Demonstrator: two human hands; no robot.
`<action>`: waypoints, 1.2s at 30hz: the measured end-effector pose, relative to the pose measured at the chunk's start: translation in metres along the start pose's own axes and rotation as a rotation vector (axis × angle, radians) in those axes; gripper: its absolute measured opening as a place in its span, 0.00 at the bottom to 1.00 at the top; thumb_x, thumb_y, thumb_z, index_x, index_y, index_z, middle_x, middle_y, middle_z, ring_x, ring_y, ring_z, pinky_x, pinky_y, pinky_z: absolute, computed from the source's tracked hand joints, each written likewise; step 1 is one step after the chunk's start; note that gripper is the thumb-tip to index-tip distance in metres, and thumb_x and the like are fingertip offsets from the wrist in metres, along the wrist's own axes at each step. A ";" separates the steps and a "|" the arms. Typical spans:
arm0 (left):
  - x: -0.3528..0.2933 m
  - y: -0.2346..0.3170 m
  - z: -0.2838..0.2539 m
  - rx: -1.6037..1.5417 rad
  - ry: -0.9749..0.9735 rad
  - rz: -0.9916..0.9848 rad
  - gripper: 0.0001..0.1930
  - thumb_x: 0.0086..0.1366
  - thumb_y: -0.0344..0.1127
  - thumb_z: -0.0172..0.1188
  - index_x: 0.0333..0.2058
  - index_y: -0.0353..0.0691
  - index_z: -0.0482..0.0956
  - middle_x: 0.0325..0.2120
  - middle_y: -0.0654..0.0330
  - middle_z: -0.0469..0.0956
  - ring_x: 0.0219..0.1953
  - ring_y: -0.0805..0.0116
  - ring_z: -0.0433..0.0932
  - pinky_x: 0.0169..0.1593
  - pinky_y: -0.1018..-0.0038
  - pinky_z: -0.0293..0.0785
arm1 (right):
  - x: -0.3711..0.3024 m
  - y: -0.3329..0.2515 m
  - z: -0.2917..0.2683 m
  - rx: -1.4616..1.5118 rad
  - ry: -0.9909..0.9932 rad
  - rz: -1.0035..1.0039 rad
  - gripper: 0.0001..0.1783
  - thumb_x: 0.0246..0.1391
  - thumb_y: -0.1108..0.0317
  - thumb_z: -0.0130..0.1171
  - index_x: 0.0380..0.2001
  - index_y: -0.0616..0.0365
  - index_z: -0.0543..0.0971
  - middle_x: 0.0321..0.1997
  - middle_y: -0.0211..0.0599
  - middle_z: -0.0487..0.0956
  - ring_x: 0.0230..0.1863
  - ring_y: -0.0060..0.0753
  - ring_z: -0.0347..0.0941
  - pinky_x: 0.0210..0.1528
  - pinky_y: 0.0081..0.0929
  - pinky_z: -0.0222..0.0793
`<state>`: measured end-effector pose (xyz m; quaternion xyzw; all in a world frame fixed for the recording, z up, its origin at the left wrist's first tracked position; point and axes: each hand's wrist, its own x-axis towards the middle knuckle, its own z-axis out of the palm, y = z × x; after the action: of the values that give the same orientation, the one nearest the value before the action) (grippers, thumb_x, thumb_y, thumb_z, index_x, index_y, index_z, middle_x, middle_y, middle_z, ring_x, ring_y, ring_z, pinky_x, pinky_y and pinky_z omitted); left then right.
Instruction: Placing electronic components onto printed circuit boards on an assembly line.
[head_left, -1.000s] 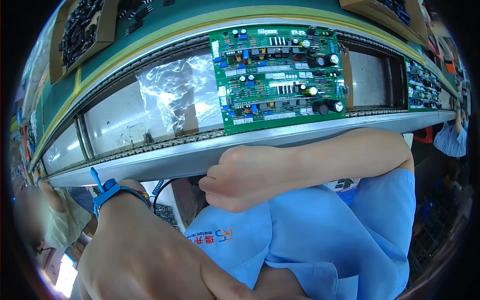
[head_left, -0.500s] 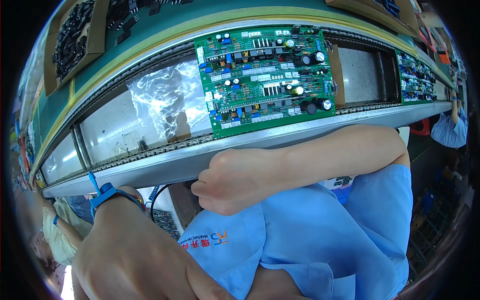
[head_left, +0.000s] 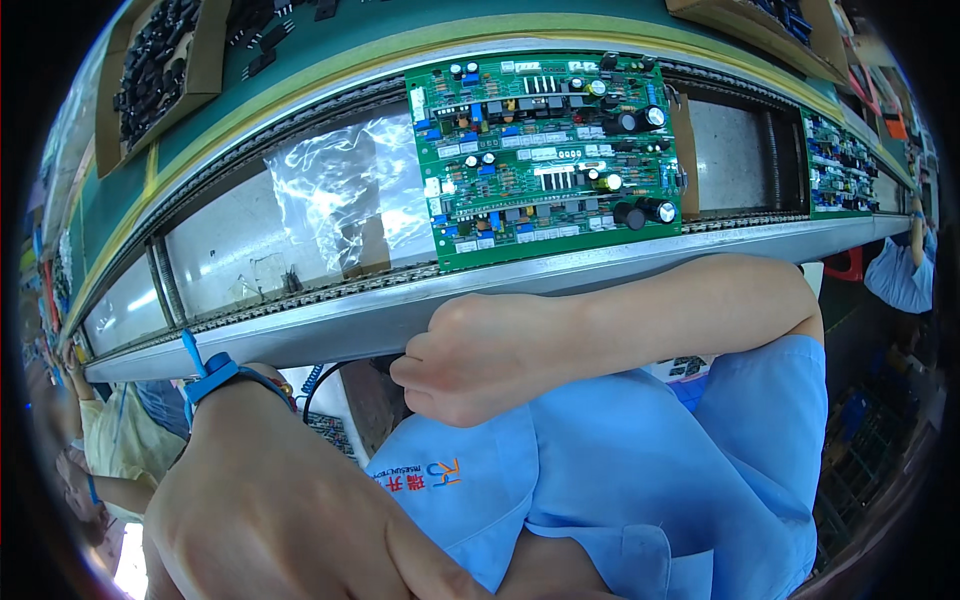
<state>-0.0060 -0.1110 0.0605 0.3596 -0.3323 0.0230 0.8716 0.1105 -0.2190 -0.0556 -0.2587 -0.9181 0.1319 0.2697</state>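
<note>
My right hand (head_left: pixel 475 360) is closed in a fist at the near edge of the conveyor rail, its forearm coming across from the right. Curled fingers hide whatever it may hold. Close beside this fist runs a thin black cable (head_left: pixel 318 385). Large at the lower left is my left hand (head_left: pixel 290 500), back upward, with a blue wrist strap (head_left: pixel 215 380) around its wrist. Most of its fingers leave the picture at the lower edge. Beyond the right hand, a populated green circuit board (head_left: pixel 545 160) lies across the conveyor's two chain tracks, touched by neither hand.
Clear plastic film (head_left: pixel 335 190) lies in the conveyor left of the board. Another green board (head_left: pixel 840 165) sits farther right. Cardboard boxes (head_left: pixel 205 75) with black components stand on the green bench (head_left: pixel 420 25). Other people are at both sides.
The whole view has shifted slightly, so the boards and conveyor appear a little farther right. Both hands keep nearly the same pose.
</note>
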 end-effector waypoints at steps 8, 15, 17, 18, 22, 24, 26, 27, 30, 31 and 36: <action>0.001 -0.002 -0.005 0.016 0.018 0.079 0.24 0.61 0.21 0.52 0.08 0.45 0.56 0.10 0.68 0.59 0.11 0.77 0.59 0.59 0.55 0.74 | -0.002 0.001 0.001 -0.054 0.020 0.001 0.08 0.37 0.66 0.58 0.13 0.54 0.70 0.18 0.27 0.66 0.20 0.26 0.68 0.17 0.25 0.63; -0.005 0.007 -0.044 0.040 -0.057 0.039 0.19 0.68 0.29 0.49 0.14 0.42 0.68 0.17 0.64 0.70 0.18 0.75 0.70 0.52 0.60 0.76 | -0.006 0.004 0.003 -0.090 0.065 0.022 0.06 0.40 0.65 0.58 0.17 0.52 0.74 0.19 0.24 0.69 0.22 0.23 0.70 0.19 0.23 0.63; -0.008 0.015 -0.054 0.138 -0.042 0.018 0.18 0.70 0.33 0.50 0.18 0.40 0.75 0.21 0.62 0.77 0.22 0.75 0.76 0.48 0.66 0.76 | -0.002 -0.001 0.002 -0.101 0.064 -0.002 0.06 0.40 0.65 0.58 0.17 0.53 0.74 0.20 0.25 0.69 0.22 0.24 0.70 0.19 0.23 0.64; -0.007 0.015 -0.069 0.166 -0.064 0.000 0.19 0.71 0.35 0.50 0.20 0.39 0.79 0.24 0.61 0.80 0.24 0.74 0.79 0.46 0.68 0.77 | -0.005 0.001 0.003 -0.138 0.063 0.021 0.06 0.41 0.65 0.58 0.18 0.53 0.74 0.20 0.25 0.69 0.21 0.24 0.70 0.19 0.23 0.64; -0.016 0.011 -0.084 0.128 0.057 0.034 0.27 0.77 0.45 0.39 0.20 0.44 0.76 0.19 0.64 0.73 0.23 0.72 0.70 0.48 0.69 0.65 | -0.003 0.003 0.005 -0.056 0.068 -0.031 0.07 0.42 0.64 0.57 0.18 0.54 0.73 0.21 0.26 0.69 0.21 0.23 0.70 0.18 0.23 0.64; -0.017 0.010 -0.069 0.191 0.653 0.034 0.32 0.78 0.48 0.33 0.13 0.47 0.68 0.13 0.67 0.67 0.16 0.78 0.65 0.43 0.74 0.64 | -0.002 0.004 0.000 -0.103 0.134 -0.024 0.07 0.43 0.64 0.56 0.22 0.56 0.75 0.23 0.27 0.69 0.20 0.21 0.69 0.15 0.21 0.62; -0.025 0.011 -0.081 0.145 0.641 0.058 0.29 0.78 0.49 0.32 0.16 0.47 0.66 0.14 0.68 0.62 0.18 0.77 0.60 0.45 0.72 0.64 | -0.002 0.004 -0.001 -0.125 0.175 0.009 0.08 0.43 0.64 0.56 0.25 0.56 0.77 0.25 0.27 0.69 0.20 0.20 0.68 0.15 0.20 0.61; -0.030 0.011 -0.089 0.096 0.630 0.081 0.27 0.78 0.50 0.31 0.19 0.48 0.63 0.16 0.68 0.58 0.19 0.76 0.55 0.47 0.71 0.63 | -0.002 0.005 -0.001 -0.146 0.218 0.045 0.09 0.43 0.64 0.56 0.27 0.57 0.78 0.26 0.27 0.70 0.19 0.20 0.68 0.14 0.19 0.61; -0.035 0.013 -0.095 0.123 0.766 0.097 0.25 0.78 0.49 0.31 0.21 0.47 0.64 0.17 0.68 0.59 0.20 0.76 0.57 0.47 0.72 0.63 | -0.002 0.005 -0.003 -0.217 0.221 0.094 0.13 0.44 0.64 0.57 0.33 0.57 0.80 0.30 0.28 0.72 0.19 0.18 0.66 0.15 0.17 0.62; -0.036 0.012 -0.096 0.151 0.813 0.103 0.25 0.78 0.48 0.33 0.21 0.47 0.64 0.17 0.68 0.58 0.20 0.77 0.57 0.46 0.73 0.64 | -0.002 0.004 -0.005 -0.218 0.220 0.091 0.13 0.44 0.64 0.57 0.33 0.57 0.80 0.30 0.28 0.72 0.19 0.18 0.66 0.15 0.17 0.62; -0.037 0.007 -0.102 0.148 0.883 0.104 0.25 0.78 0.48 0.35 0.20 0.46 0.64 0.16 0.68 0.59 0.19 0.76 0.57 0.44 0.73 0.65 | -0.002 0.001 -0.007 -0.295 0.198 0.147 0.18 0.47 0.63 0.56 0.43 0.55 0.80 0.37 0.32 0.75 0.20 0.18 0.67 0.15 0.15 0.61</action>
<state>0.0203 -0.0326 -0.0104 0.3597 0.0564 0.2416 0.8995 0.1162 -0.2186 -0.0511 -0.3737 -0.8751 -0.0109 0.3075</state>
